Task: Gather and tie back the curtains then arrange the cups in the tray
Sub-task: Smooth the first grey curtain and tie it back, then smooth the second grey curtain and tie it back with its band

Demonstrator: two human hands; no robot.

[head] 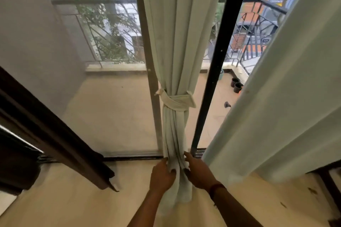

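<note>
The gathered curtain hangs in the middle of the doorway, cinched at its waist by a tie band of the same pale cloth. Below the band, the left hand curls its fingers round the folds from one side. The right hand holds them from the other, probably in a thumb-and-finger pinch, as the cloth partly hides its fingers. The step looks like neatening the tail, so the folds should be drawn straight down and evenly, never hard enough to slip the band. The loose curtain at the right hangs untied and likely comes next. A black door post stands between the two curtains. Small dark pots sit on the balcony outside. No cups or tray are in view.
</note>
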